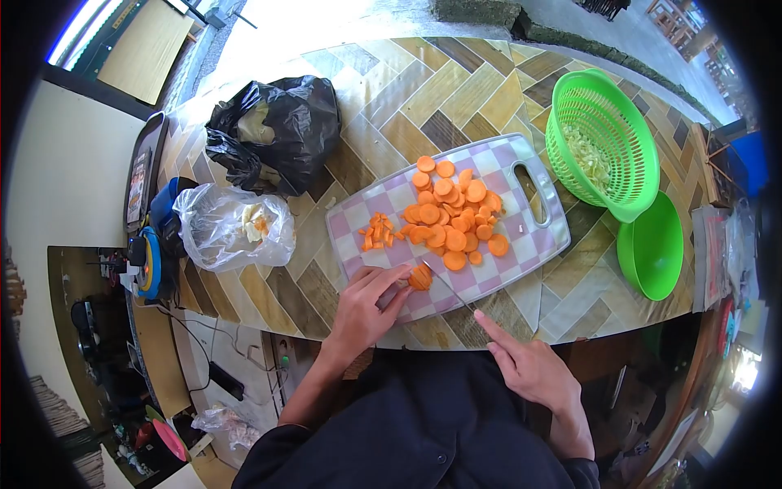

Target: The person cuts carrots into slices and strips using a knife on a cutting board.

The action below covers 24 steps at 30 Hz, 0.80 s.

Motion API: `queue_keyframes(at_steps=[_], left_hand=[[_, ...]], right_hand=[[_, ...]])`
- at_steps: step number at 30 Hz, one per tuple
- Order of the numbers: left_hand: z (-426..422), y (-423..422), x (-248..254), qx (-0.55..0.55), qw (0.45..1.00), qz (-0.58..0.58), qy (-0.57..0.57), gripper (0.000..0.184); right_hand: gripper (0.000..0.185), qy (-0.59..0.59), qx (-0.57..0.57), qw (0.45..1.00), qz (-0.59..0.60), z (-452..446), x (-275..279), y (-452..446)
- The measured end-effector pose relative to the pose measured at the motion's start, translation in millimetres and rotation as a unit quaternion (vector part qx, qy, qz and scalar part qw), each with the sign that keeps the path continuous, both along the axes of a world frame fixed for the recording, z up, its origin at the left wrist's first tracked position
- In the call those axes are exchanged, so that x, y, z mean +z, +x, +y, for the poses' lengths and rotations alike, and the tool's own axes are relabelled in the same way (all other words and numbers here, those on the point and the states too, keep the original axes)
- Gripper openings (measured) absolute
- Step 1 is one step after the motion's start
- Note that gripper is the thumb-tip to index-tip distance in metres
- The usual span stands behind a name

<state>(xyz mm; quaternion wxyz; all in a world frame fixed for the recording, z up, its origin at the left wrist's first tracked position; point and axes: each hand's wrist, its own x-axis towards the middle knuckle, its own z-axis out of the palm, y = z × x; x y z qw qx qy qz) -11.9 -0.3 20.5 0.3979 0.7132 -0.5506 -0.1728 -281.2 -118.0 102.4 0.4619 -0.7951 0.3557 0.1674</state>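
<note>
A checkered cutting board (350, 224) lies at a slant near the table's front edge. Round carrot slices (452, 216) are heaped on its middle, with a small pile of cut carrot pieces (377, 232) to the left. My left hand (371, 301) has its fingers closed on a small stack of carrot slices (420, 278) at the board's near side. My right hand (529, 367) grips a knife (450, 287), index finger stretched along its top. The blade's tip end is at the carrot stack; the handle is hidden in my palm.
A green colander (603, 138) with pale shredded vegetable stands at the right, beside a green bowl (656, 253). To the left are a black plastic bag (297, 130) and a clear bag (232, 228) with scraps. A dark tray (145, 171) sits at the table's left end.
</note>
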Motion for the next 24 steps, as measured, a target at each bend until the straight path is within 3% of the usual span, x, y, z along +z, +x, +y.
queue_keyframes(at_steps=[13, 24], left_hand=[[-3, 6, 5, -0.044, 0.999, -0.021, 0.010, 0.043], [-26, 27, 23, -0.174, 0.973, -0.038, 0.147, 0.057]], right_hand=[[0.057, -0.007, 0.001, 1.000, -0.020, -8, -1, -5], [0.059, 0.010, -0.071, 0.997, -0.042, 1, -4, -19]])
